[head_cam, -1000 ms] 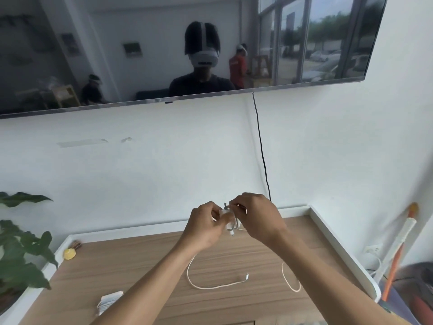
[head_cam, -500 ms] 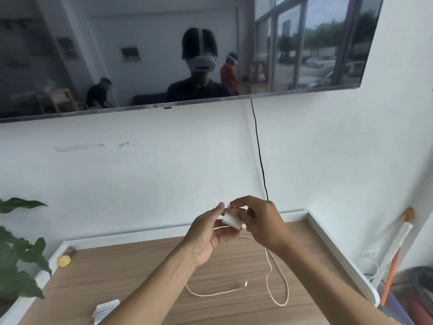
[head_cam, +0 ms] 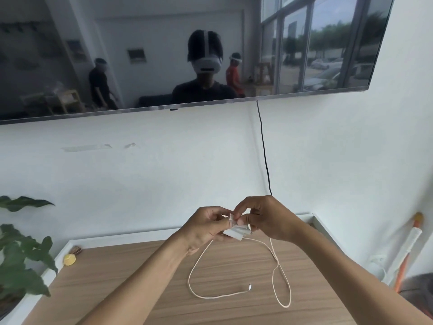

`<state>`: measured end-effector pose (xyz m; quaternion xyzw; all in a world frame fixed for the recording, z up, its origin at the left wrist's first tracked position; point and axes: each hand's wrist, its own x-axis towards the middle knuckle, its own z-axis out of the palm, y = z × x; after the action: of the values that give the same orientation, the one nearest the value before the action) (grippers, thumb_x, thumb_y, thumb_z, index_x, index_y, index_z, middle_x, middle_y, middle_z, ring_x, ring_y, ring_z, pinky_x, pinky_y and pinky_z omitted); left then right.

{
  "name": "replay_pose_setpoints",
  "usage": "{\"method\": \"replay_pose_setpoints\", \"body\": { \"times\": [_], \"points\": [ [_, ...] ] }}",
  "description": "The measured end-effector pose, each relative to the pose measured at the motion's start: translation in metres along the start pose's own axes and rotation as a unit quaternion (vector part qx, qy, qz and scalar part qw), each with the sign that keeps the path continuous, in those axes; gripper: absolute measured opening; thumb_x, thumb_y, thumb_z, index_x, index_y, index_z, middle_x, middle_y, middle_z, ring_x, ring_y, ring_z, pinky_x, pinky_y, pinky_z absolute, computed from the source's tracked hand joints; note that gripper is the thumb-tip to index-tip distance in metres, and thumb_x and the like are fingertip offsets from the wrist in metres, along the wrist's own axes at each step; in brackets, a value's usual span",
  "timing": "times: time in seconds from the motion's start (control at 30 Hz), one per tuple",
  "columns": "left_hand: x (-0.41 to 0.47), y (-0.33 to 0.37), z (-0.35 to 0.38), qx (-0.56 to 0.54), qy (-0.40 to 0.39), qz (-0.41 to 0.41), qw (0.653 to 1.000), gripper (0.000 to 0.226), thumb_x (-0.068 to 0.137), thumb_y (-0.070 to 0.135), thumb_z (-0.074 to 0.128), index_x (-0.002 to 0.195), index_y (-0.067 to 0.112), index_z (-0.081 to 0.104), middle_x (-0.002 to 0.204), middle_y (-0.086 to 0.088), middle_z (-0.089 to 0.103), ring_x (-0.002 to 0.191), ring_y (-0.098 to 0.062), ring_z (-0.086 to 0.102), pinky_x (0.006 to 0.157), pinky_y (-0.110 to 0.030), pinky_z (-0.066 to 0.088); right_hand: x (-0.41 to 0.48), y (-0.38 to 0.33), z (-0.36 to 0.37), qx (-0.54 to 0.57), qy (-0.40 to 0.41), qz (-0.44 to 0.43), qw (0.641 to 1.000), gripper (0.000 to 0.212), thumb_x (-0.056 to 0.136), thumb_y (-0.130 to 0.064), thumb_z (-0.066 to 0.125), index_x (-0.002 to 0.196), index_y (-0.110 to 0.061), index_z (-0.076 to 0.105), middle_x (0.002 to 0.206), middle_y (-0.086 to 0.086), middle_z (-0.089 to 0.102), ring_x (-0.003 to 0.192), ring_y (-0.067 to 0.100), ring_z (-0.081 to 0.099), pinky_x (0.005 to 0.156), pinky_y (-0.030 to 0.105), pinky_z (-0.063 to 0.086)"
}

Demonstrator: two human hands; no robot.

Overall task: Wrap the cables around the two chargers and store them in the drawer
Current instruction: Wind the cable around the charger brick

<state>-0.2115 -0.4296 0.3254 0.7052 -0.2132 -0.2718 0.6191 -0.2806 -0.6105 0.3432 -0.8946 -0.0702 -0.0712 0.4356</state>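
White and blocky, the charger (head_cam: 234, 231) sits pinched between the left hand (head_cam: 203, 227) and right hand (head_cam: 264, 216) above the wooden desk (head_cam: 131, 275), its pale cable (head_cam: 278, 268) now trailing in wider loops than half a second ago.

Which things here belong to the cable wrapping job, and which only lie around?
Job: white charger held by left hand and right hand; its white cable trailing on the desk.
Lying about: yellow ball; plant; broom.
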Motion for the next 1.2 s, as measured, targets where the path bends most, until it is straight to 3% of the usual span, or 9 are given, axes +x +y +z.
{"method": "replay_pose_setpoints", "body": {
  "times": [0.07,0.17,0.33,0.5,0.7,0.83,1.0,1.1,1.2],
  "points": [
    [0.000,0.001,-0.001,0.018,-0.010,0.004,1.000,0.022,0.090,0.000,0.061,0.112,-0.003,0.062,0.112,-0.030,0.064,0.100,-0.037,0.069,0.084,-0.043,0.059,0.004,-0.003,-0.007,-0.024,0.000,0.008,1.000,0.022,0.086,-0.010,0.066,0.078,-0.029,0.070,0.064,-0.015,0.065,0.053,0.005,0.052,0.054,0.018,0.044],
    [-0.002,0.007,-0.004,0.029,-0.020,0.023,0.999,0.020,0.091,-0.003,0.058,0.111,0.000,0.063,0.112,-0.028,0.064,0.097,-0.035,0.069,0.081,-0.039,0.060,0.009,-0.005,-0.012,-0.017,-0.001,0.006,1.000,0.018,0.086,-0.007,0.066,0.080,-0.023,0.072,0.063,-0.019,0.064,0.051,0.003,0.047,0.052,0.012,0.040],
    [-0.004,0.013,-0.011,0.058,-0.053,0.025,0.997,0.028,0.085,0.009,0.067,0.112,0.004,0.063,0.110,-0.023,0.067,0.101,-0.034,0.068,0.087,-0.040,0.057,0.016,0.006,-0.013,0.033,0.028,0.016,0.999,0.015,0.085,-0.013,0.070,0.077,-0.025,0.071,0.071,-0.013,0.066,0.053,0.006,0.050,0.060,0.029,0.045],
    [-0.005,0.017,-0.012,0.006,-0.072,0.040,0.997,0.021,0.091,-0.002,0.060,0.112,0.001,0.061,0.104,-0.022,0.070,0.098,-0.033,0.069,0.088,-0.042,0.057,0.016,0.013,-0.006,0.098,0.039,0.007,0.994,0.018,0.088,-0.015,0.066,0.075,-0.026,0.071,0.055,-0.012,0.055,0.052,0.011,0.040,0.055,0.023,0.039],
    [-0.003,0.026,-0.009,-0.110,-0.046,0.039,0.992,0.028,0.081,0.003,0.069,0.107,-0.002,0.062,0.100,-0.021,0.069,0.094,-0.036,0.068,0.081,-0.040,0.059,0.017,0.031,0.020,0.204,0.077,0.027,0.976,0.038,0.082,0.015,0.042,0.079,-0.013,0.069,0.063,0.006,0.052,0.057,0.016,0.040,0.054,0.027,0.033],
    [0.000,0.020,-0.002,-0.152,-0.008,0.029,0.988,0.018,0.089,0.002,0.061,0.107,-0.003,0.061,0.102,-0.023,0.068,0.096,-0.038,0.068,0.085,-0.044,0.058,0.014,0.035,0.039,0.222,0.140,0.023,0.965,0.028,0.085,0.006,0.047,0.074,-0.013,0.064,0.050,-0.006,0.039,0.048,0.013,0.030,0.047,0.024,0.027],
    [0.005,0.013,0.005,-0.151,0.024,0.014,0.988,0.020,0.089,0.001,0.062,0.109,-0.003,0.061,0.104,-0.023,0.068,0.102,-0.043,0.066,0.086,-0.042,0.058,0.012,0.037,0.048,0.236,0.181,0.049,0.954,0.042,0.081,0.006,0.046,0.062,-0.027,0.063,0.046,-0.013,0.034,0.050,0.015,0.023,0.048,0.028,0.021],
    [0.008,0.016,0.008,-0.109,0.056,0.028,0.992,0.018,0.089,0.002,0.063,0.107,-0.002,0.064,0.100,-0.021,0.068,0.092,-0.033,0.067,0.083,-0.037,0.059,0.009,0.032,0.049,0.253,0.195,0.082,0.944,0.037,0.085,0.004,0.051,0.059,-0.020,0.061,0.044,-0.010,0.038,0.049,0.016,0.025,0.047,0.026,0.022],
    [0.014,0.021,0.007,-0.057,0.107,0.057,0.991,0.012,0.087,0.005,0.066,0.098,0.006,0.070,0.088,-0.012,0.068,0.079,-0.020,0.062,0.076,-0.027,0.057,0.003,0.027,0.057,0.253,0.206,0.103,0.939,0.026,0.091,-0.016,0.061,0.066,-0.009,0.065,0.052,-0.004,0.055,0.048,0.016,0.034,0.044,0.022,0.029]
  ]
}}
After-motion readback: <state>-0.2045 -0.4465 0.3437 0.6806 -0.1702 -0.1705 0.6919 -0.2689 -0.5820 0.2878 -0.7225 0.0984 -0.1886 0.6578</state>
